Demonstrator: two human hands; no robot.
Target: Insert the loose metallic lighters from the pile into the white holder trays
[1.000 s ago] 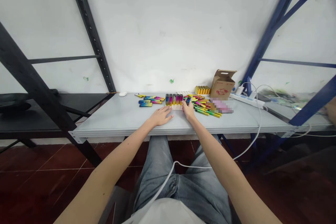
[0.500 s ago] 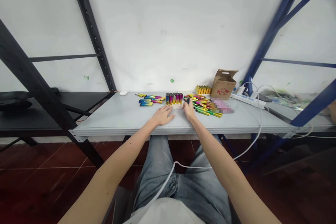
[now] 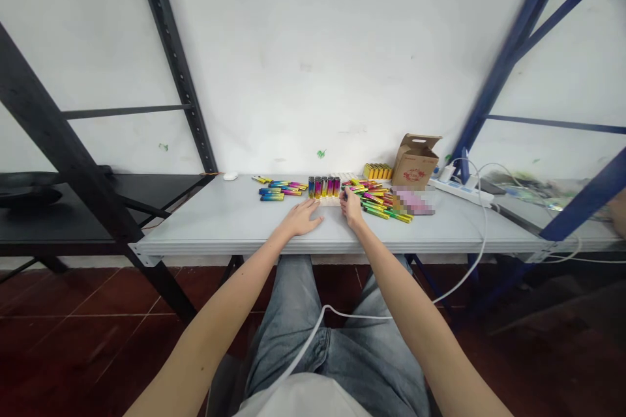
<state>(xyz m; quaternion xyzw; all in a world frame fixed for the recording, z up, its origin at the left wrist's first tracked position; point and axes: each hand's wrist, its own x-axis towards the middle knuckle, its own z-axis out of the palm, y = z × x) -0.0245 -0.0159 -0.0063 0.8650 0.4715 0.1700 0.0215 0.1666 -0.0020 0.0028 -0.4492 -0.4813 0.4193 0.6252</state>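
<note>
Some of the tray [image 3: 329, 201] lay hidden behind the spread left hand [image 3: 300, 219], while the right hand [image 3: 351, 210] pinched a mostly covered dark item [image 3: 345, 193].

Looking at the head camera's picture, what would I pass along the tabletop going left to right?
Small white object, loose pile of shiny lighter-like pieces, upright row of similar pieces, right hand, yellow bundle, cardboard box, white power strip.

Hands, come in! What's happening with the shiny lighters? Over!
Left hand open, flat beside pale tray. Right hand closed on a lighter, mostly hidden. Lighter row standing upright. Loose pile crowding right hand's right side. Over!
</note>
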